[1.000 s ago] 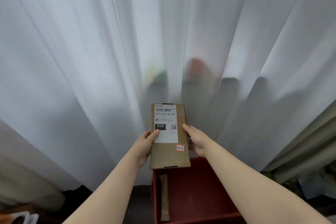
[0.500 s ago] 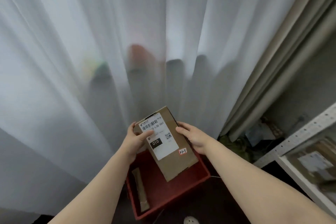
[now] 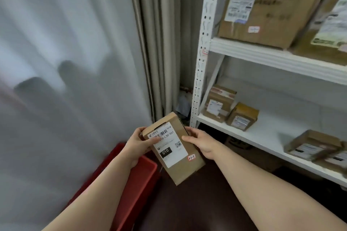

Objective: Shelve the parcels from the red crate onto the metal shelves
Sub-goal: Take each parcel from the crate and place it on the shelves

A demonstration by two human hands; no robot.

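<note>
A flat brown cardboard parcel (image 3: 179,167) with a white shipping label marked 010 is held in front of me, tilted, above the dark floor. My left hand (image 3: 138,143) grips its left edge with the thumb on the label. My right hand (image 3: 200,141) holds its right edge. The red crate (image 3: 142,176) sits on the floor at lower left, mostly hidden behind my left forearm. The white metal shelves (image 3: 262,133) stand to the right of the parcel.
The lower shelf carries small brown boxes (image 3: 242,116) and more parcels (image 3: 311,145) at the right. A large cardboard box (image 3: 262,9) fills the upper shelf. White and beige curtains (image 3: 154,43) hang at left. A perforated upright post (image 3: 202,52) bounds the shelf's left side.
My view has swung right from the white curtain to the shelves. Both hands have carried the parcel off the crate toward the shelf, and the crate now lies at lower left.
</note>
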